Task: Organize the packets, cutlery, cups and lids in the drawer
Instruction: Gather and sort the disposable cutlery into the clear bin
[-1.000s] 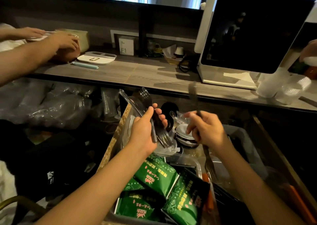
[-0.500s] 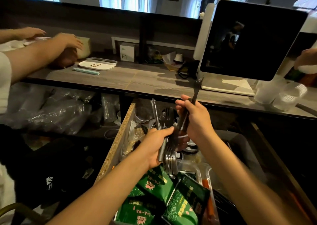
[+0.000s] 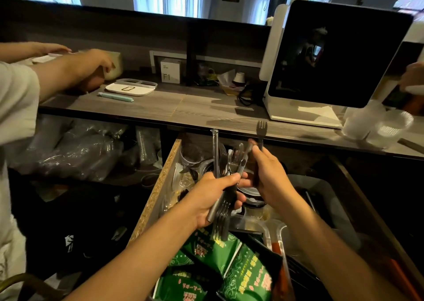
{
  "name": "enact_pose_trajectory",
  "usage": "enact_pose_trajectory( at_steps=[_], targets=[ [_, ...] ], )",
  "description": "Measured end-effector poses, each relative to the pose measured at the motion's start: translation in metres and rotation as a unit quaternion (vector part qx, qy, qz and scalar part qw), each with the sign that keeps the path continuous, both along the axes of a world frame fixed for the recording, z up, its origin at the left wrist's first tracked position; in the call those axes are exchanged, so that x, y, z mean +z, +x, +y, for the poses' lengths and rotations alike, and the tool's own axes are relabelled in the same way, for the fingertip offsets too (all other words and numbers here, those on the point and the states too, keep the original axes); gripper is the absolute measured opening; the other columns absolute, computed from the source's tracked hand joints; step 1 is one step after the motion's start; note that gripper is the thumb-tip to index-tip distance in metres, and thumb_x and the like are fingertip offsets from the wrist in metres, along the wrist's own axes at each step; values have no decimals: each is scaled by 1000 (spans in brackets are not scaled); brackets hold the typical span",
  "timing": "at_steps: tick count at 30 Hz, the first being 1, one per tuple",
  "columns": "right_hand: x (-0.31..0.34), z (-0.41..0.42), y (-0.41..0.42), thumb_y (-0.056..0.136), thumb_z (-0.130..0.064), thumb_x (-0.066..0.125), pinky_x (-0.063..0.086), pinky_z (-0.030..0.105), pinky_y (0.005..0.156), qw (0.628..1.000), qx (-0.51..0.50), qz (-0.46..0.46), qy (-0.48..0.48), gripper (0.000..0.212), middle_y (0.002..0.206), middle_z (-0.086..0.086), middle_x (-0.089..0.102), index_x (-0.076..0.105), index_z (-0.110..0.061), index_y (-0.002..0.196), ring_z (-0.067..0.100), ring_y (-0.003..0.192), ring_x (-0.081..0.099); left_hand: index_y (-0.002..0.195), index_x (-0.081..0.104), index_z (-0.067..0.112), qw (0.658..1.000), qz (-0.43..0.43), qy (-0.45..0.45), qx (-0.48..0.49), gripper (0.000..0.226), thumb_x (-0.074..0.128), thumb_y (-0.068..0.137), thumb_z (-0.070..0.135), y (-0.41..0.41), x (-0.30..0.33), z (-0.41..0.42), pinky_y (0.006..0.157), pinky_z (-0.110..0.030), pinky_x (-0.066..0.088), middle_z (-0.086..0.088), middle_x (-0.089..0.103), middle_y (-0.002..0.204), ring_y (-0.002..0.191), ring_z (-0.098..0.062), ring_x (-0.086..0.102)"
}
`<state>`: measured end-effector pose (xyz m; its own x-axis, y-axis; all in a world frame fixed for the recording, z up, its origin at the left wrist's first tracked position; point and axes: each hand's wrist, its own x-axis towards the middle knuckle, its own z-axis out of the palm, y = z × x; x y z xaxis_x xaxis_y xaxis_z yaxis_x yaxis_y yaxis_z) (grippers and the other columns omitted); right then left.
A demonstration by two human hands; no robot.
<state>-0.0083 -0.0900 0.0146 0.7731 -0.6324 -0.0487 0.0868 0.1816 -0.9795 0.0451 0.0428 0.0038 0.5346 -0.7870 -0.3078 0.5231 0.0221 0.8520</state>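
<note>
Over the open drawer (image 3: 158, 192), my left hand (image 3: 213, 197) grips a bundle of dark forks (image 3: 221, 218) with tines pointing down, plus a clear wrapped stick (image 3: 215, 153) standing up. My right hand (image 3: 271, 179) holds a single fork (image 3: 261, 128) upright, tines up, right beside the bundle. Green packets (image 3: 220, 261) lie in the drawer's near part. Clear cups and lids (image 3: 195, 160) crowd its far end.
A wooden counter (image 3: 183, 107) spans the back with a white tray (image 3: 130, 88), a small box (image 3: 171, 70) and a screen terminal (image 3: 339, 57). Clear containers (image 3: 376, 128) stand at the right. Another person's arms (image 3: 68, 71) reach over the counter's left. Bagged cups (image 3: 75, 151) fill the left shelf.
My right hand turned its fork from tines down to tines up and brought it over to the bundle. My left hand tipped the bundle so its tines point down.
</note>
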Motion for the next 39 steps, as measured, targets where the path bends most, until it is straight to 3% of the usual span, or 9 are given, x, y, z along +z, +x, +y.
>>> enact_pose_trajectory(
  at_steps=[6,11,16,19,23,25,30,34,39],
  targets=[
    [-4,-18,-21,106,-32,36,23,18,37,993,-54,55,-86,34,58,0,54,60,-16,124,4,37,33,108,66,-1,991,53,-59,109,21,48,104,10,2,-6,-6,72,-35,63,-15,75,85,77,-25,74],
    [-2,20,-21,102,-24,45,34,17,53,962,-18,107,-249,33,58,-13,60,74,-14,91,-3,46,47,120,63,2,980,81,-71,167,23,49,104,13,6,-6,-7,89,-46,59,-14,76,108,104,-29,73],
    [-18,43,-19,89,-22,69,58,31,67,948,-88,87,-293,11,80,-9,72,74,-24,99,3,73,67,133,59,7,980,72,-48,176,35,55,102,24,6,-12,-5,67,-42,62,-13,74,113,99,-30,74],
    [-22,46,-19,87,-22,72,59,32,71,943,-94,86,-306,13,81,-12,73,77,-24,99,3,77,68,118,70,8,981,75,-62,170,28,49,105,20,2,-11,-7,67,-35,61,-9,75,113,101,-23,73],
    [-16,45,-21,87,-24,71,54,23,69,931,-34,101,-349,14,72,-13,71,74,-37,83,1,76,65,115,69,5,977,86,-74,179,22,54,102,15,4,-10,-6,93,-44,57,-11,77,106,99,-21,74],
    [-10,41,-23,88,-26,69,53,26,72,944,-48,74,-317,16,74,-11,72,74,-37,78,4,76,65,120,64,5,975,92,-82,186,22,55,102,15,8,-9,-5,83,-44,61,-12,76,105,92,-25,76],
    [20,14,-20,91,-31,63,51,23,86,927,-121,-6,-355,14,105,-10,63,68,-32,105,-3,95,60,108,69,4,991,94,-92,19,24,48,103,14,7,3,3,46,-23,51,-3,61,74,51,-11,55],
    [60,0,-5,94,-35,60,44,6,77,929,51,70,-360,18,98,-17,68,68,-27,108,-8,91,62,100,64,2,983,69,-111,-126,20,47,97,12,0,10,11,41,-19,45,-2,57,68,46,-8,47],
    [84,-17,0,91,-40,63,51,27,77,885,212,197,-366,26,82,-2,74,75,-18,98,14,80,68,113,58,0,968,49,-125,-213,23,50,95,13,8,4,16,43,-20,46,-2,56,75,48,-8,49]
  ],
)
